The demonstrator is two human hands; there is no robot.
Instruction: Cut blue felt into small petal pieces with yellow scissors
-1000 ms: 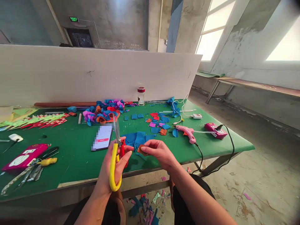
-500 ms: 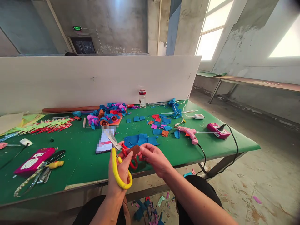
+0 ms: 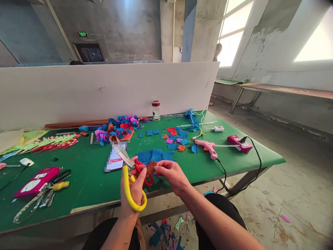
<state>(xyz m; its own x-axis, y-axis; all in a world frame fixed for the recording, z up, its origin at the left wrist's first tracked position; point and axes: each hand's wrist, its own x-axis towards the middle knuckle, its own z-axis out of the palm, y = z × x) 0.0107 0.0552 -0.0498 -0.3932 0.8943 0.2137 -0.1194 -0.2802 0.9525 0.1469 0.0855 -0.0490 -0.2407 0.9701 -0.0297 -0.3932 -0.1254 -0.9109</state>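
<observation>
My left hand [image 3: 137, 190] is closed around a pair of scissors [image 3: 128, 194] with one yellow handle loop and one red. Their metal blades point up and away, over a phone [image 3: 110, 167] on the green table. Between my hands is a small brown petal-like piece of crepe paper [image 3: 151, 168]. Thumb and forefinger of my right hand [image 3: 173, 176] pinch its right edge, while my left thumb is close to its lower left side. Just beyond lies a strip of blue crepe paper [image 3: 156, 155].
Paper flowers [image 3: 117, 128] and a lidded jar [image 3: 156, 111] stand at the back, before a white panel [image 3: 130, 86]. Cut paper pieces lie mid-table. A pink glue gun [image 3: 210, 147] rests on the right, its cord over the edge. Tools and a magenta box [image 3: 36, 182] are left.
The brown piece is turned more upright and shows a broader face. My right fingers have shifted slightly along its edge. A person has come into view by the far window.
</observation>
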